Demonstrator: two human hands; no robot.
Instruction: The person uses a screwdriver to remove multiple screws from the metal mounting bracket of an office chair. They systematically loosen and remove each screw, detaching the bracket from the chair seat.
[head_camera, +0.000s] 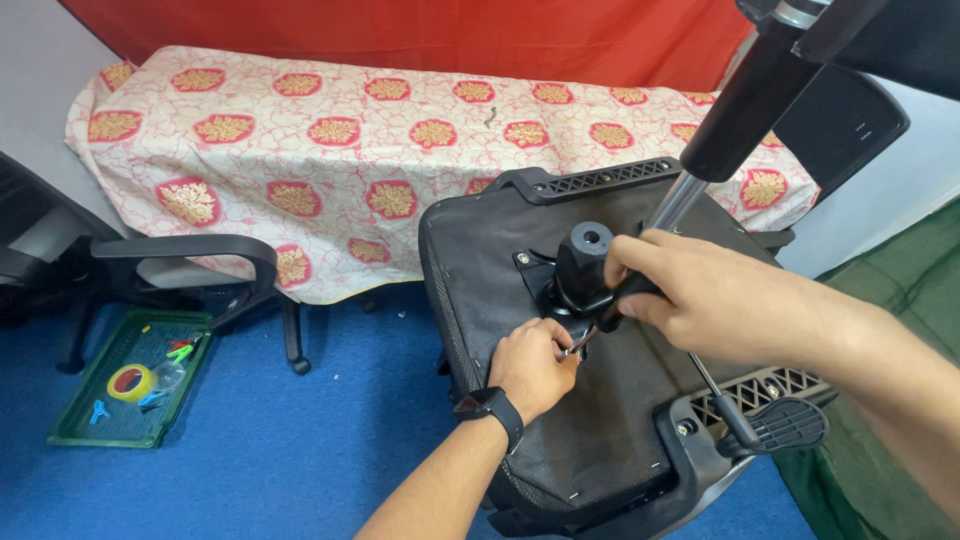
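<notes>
An upturned black office chair seat (500, 250) fills the middle, its underside facing up. A black seat mechanism (582, 268) with a round socket sits bolted near its centre. My right hand (715, 298) grips the black handle of a screwdriver (612, 305), whose metal tip points down-left at the mechanism's base. My left hand (532, 362), with a black watch on the wrist, pinches at the screwdriver's tip, fingers closed around a small part I cannot make out. A black and silver gas cylinder (735, 105) slants across the upper right, above my right hand.
A table under a red-and-white patterned cloth (330, 150) stands behind the seat. Another office chair's armrest (190, 250) is at the left. A green tray (130, 375) with tape and small clips lies on the blue carpet. The seat's armrest (785, 425) juts out bottom right.
</notes>
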